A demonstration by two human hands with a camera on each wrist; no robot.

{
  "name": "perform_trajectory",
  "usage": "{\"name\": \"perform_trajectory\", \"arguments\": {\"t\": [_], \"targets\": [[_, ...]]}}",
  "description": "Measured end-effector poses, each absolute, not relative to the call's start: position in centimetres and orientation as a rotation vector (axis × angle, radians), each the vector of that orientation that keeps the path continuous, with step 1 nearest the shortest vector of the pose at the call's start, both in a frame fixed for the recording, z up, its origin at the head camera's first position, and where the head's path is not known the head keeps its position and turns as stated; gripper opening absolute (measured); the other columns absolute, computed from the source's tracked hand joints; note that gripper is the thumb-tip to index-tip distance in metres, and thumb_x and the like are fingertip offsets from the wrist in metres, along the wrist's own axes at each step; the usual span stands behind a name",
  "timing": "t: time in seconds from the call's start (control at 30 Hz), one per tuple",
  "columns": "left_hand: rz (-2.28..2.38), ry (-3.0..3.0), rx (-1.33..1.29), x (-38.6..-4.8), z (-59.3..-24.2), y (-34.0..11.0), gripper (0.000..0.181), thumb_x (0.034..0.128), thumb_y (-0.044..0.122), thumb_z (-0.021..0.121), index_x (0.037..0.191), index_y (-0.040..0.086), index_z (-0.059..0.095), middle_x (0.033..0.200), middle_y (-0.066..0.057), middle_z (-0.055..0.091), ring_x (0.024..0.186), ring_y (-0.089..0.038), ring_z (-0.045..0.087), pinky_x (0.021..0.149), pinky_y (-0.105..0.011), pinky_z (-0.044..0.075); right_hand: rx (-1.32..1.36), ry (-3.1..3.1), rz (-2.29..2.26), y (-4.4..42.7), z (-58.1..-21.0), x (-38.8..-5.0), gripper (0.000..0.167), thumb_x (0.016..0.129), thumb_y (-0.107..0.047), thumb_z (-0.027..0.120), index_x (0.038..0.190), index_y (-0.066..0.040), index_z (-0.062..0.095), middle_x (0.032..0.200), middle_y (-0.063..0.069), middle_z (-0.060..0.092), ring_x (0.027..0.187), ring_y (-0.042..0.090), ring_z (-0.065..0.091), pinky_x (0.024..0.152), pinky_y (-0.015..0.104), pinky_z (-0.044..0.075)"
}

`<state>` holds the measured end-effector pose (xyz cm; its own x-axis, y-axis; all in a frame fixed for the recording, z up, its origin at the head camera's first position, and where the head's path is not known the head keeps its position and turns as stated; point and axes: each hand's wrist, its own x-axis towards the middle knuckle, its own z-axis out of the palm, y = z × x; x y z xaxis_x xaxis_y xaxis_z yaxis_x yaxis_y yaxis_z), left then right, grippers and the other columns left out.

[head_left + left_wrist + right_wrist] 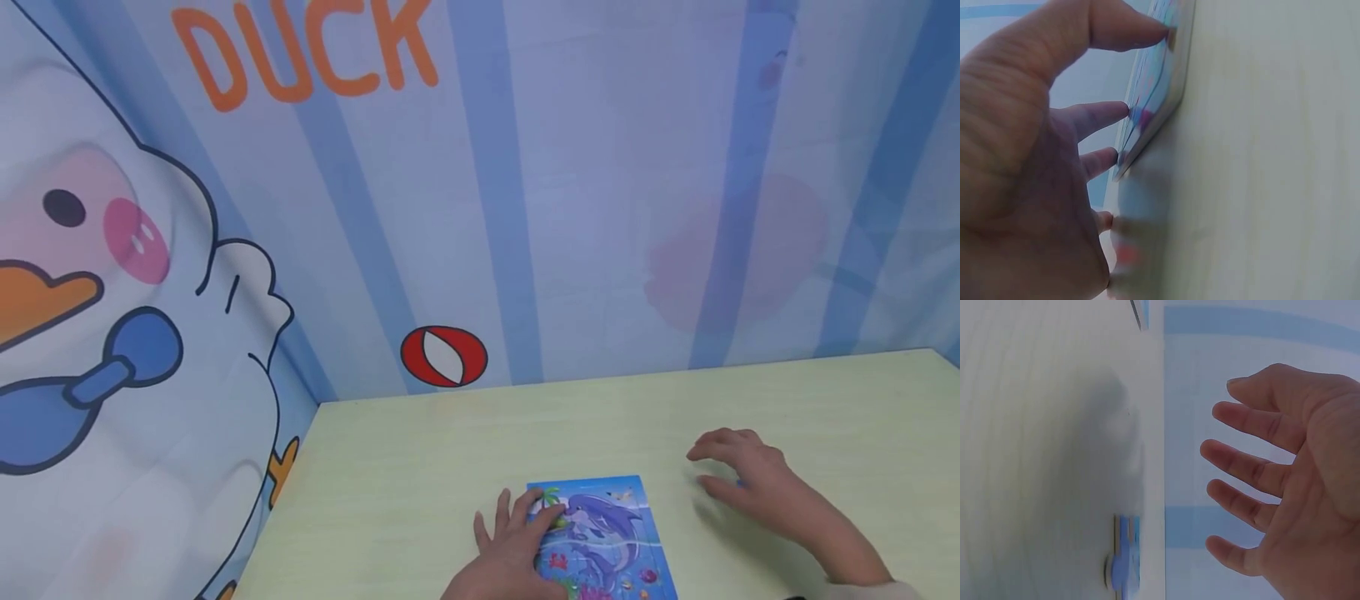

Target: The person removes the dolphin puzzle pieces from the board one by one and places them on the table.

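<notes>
A blue jigsaw puzzle board point(611, 533) with purple dolphins and a palm tree lies flat at the table's near middle. My left hand point(510, 546) rests on its left side with spread fingers. In the left wrist view, the thumb and fingertips of my left hand point(1041, 131) touch the board's point(1163, 94) printed face. To the right, my right hand point(753, 473) hovers over the table, fingers loosely bent and holding nothing. A blue puzzle piece point(1124, 556) lies on the table near it, mostly hidden behind the hand in the head view.
The pale wood-grain table point(420, 467) stretches out around the board. Behind it hangs a blue striped cloth backdrop point(600, 208), and a cartoon duck cloth point(150, 400) hangs along the left side.
</notes>
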<state>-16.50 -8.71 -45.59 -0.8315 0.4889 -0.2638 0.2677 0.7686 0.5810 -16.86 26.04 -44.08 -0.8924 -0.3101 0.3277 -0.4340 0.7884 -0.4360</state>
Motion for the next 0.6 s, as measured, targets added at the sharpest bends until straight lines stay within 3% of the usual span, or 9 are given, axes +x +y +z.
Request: {"name": "perform_trajectory", "arguments": {"t": [0.6], "targets": [[0.717, 2.588, 0.565, -16.7, -45.7, -8.6, 0.091, 0.0752, 0.043, 0.087, 0.152, 0.022, 0.043, 0.162, -0.005, 0.024, 0.150, -0.046, 0.008, 0.107, -0.078, 0.005, 0.674, -2.821, 0.834, 21.1, -43.7, -17.1, 0.016, 0.091, -0.015, 0.073, 0.108, -0.015, 0.074, 0.120, 0.008, 0.062, 0.117, 0.041, 0.049, 0.086, 0.072, 0.032]]}}
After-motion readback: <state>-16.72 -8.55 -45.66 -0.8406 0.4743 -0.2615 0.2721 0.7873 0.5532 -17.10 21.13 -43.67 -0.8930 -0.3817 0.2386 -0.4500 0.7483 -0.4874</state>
